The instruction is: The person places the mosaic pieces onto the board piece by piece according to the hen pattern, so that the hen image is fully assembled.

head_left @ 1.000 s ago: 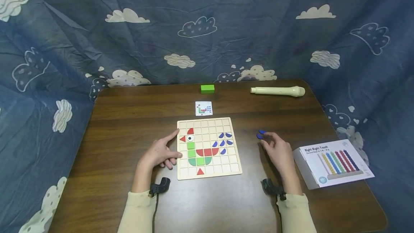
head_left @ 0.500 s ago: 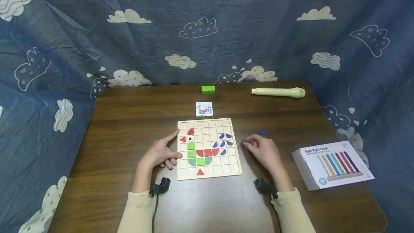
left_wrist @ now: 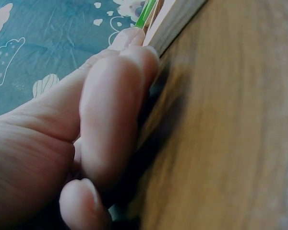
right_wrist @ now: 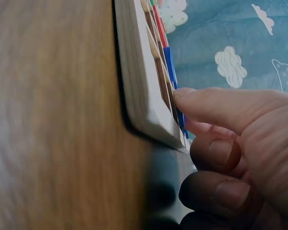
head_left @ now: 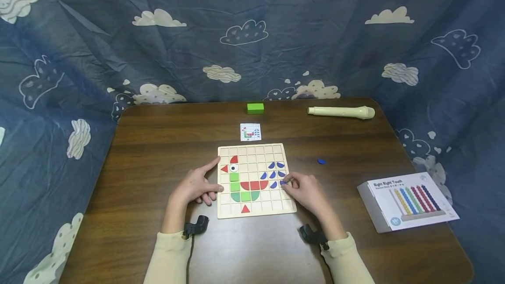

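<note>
A wooden grid board [head_left: 272, 207] lies flat, bearing red, green and blue shape pieces and a white eye piece [head_left: 234, 168]. My left hand [head_left: 194, 186] touches its left edge with extended index finger and thumb. In the head view my right hand [head_left: 307, 191] pinches a blue half-round piece [head_left: 282, 183] over a right-hand cell of the board. Right wrist view: thumb [right_wrist: 206, 104] and fingers are at the board's edge, hiding most of that piece. Another blue half-round piece [head_left: 321, 161] lies on the table right of the board.
A small printed picture card [head_left: 250, 132] lies behind the board, with a green block [head_left: 255, 108] farther back. A pale microphone-shaped stick [head_left: 341, 112] lies at the back right. A white box [head_left: 408, 201] stands on the right side of the table [head_left: 150, 139].
My right hand has picked up one of the two loose blue half-round pieces and carried it left onto the board. The left hand has stayed at the board's left edge.
</note>
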The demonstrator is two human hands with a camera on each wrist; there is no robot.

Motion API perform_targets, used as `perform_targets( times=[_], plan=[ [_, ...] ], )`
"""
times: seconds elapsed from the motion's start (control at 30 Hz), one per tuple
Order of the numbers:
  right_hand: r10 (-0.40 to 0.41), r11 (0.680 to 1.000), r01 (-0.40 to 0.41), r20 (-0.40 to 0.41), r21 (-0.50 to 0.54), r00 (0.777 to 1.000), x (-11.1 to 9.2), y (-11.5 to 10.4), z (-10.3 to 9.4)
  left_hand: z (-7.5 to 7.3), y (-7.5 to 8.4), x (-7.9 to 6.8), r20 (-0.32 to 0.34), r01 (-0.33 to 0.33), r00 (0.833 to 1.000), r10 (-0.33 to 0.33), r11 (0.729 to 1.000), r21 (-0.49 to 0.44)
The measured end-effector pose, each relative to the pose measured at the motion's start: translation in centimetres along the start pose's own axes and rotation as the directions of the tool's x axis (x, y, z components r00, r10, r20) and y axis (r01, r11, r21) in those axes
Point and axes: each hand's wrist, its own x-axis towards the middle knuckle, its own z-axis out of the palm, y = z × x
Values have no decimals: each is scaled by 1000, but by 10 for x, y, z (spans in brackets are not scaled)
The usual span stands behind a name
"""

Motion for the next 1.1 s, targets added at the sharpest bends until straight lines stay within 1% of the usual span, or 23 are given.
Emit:
perform_targets(
  times=[0.53,0.63,0.7,0.8,0.9,0.93,1.0,1.1],
  plan=[
    [18,1000,-18,6,-7,1000,0,2,0,2,0,0,3,-2,1000,2,1000,-3],
    [13,1000,-13,-2,25,1000,0,6,-2,2,-1,1,3,-2,1000,2,1000,-5],
    [8,999,-7,-24,50,1000,2,13,-9,3,-1,1,3,-2,1000,2,1000,-4],
    [15,997,-6,-125,75,992,7,33,-27,2,-1,1,7,1,1000,-1,1000,-3],
    [54,998,-51,-246,19,968,14,56,-47,2,-1,0,5,4,1000,-4,1000,-2],
    [71,997,-75,-270,-3,960,16,63,-52,1,-1,0,4,4,1000,-4,1000,0],
    [100,992,-119,-277,-52,956,19,72,-59,1,-1,0,2,0,1000,0,1000,7],
    [122,982,-153,-242,-115,963,22,79,-61,1,-1,0,5,-5,1000,5,1000,15]
  ],
)
